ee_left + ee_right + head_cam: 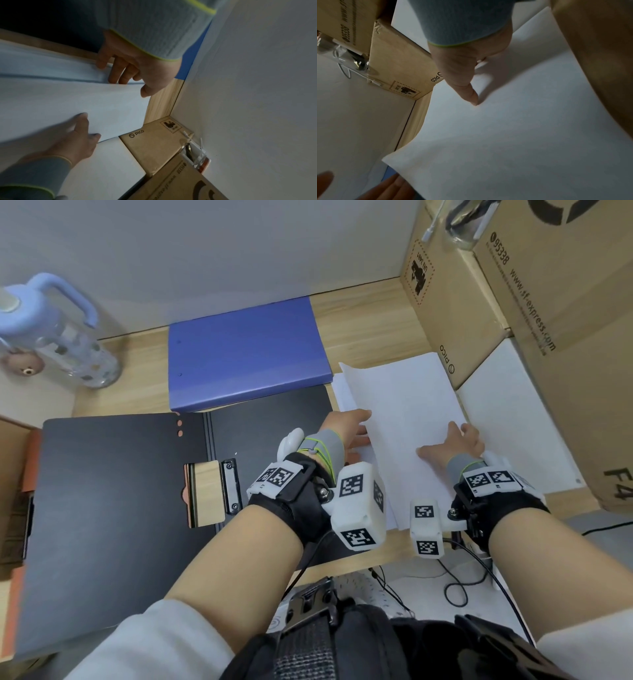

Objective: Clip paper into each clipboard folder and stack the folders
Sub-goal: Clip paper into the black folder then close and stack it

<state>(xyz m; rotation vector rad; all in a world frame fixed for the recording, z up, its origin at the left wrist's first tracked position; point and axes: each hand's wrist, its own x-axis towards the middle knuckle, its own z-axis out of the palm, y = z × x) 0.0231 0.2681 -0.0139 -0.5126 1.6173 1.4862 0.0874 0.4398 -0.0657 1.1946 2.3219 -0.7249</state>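
A black clipboard folder [120, 525] lies open on the desk at the left, its metal clip [228, 486] near the spine. Behind it rests a closed blue folder [246, 354]. To the right sits a stack of white paper [342, 392]. Its top sheet [404, 412] is raised at the left edge. My left hand [363, 422] pinches that edge, fingers [116, 75] under the sheet and thumb on top. My right hand [455, 440] holds the sheet's right side, thumb [471, 94] pressing on top and fingers curled at the edge.
Cardboard boxes [462, 302] and a white box [513, 412] crowd the right side, close to the paper. A clear water bottle [68, 350] with a blue lid stands back left. More folders [17, 508] lie under the black one at the left. Cables [455, 587] hang below the desk's front edge.
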